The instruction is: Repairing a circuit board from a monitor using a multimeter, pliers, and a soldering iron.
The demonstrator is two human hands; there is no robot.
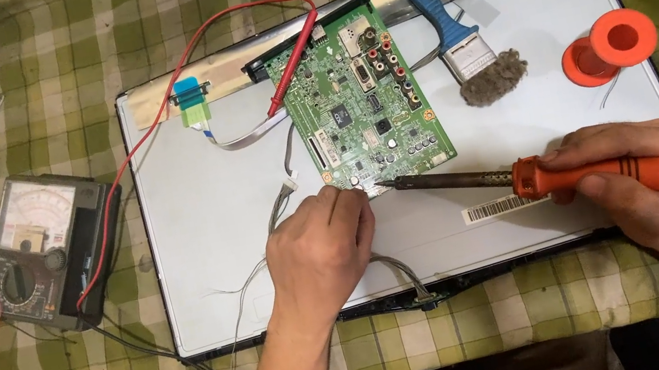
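Circuit board [359,98] — light, stiff, fragile, best gripped by its edges — lay on a white panel [203,234], left hand [318,250] pinching its near edge, right hand [635,176] clasping an orange soldering iron [616,172].

An orange-handled soldering iron [616,172] is held in the right hand [640,180], and its dark tip is placed at the lower edge of a green circuit board [356,103]. The same edge is touched by the fingers of the left hand [321,250]. The board is laid on the white back of a flat display panel [212,233], which is spread on a green checked cloth [498,322]. A blue-handled brush [458,40] and an orange solder spool [610,45] are seen on the panel. An analog multimeter [43,249] is placed to the left, and its red lead [155,116] is run to the board.
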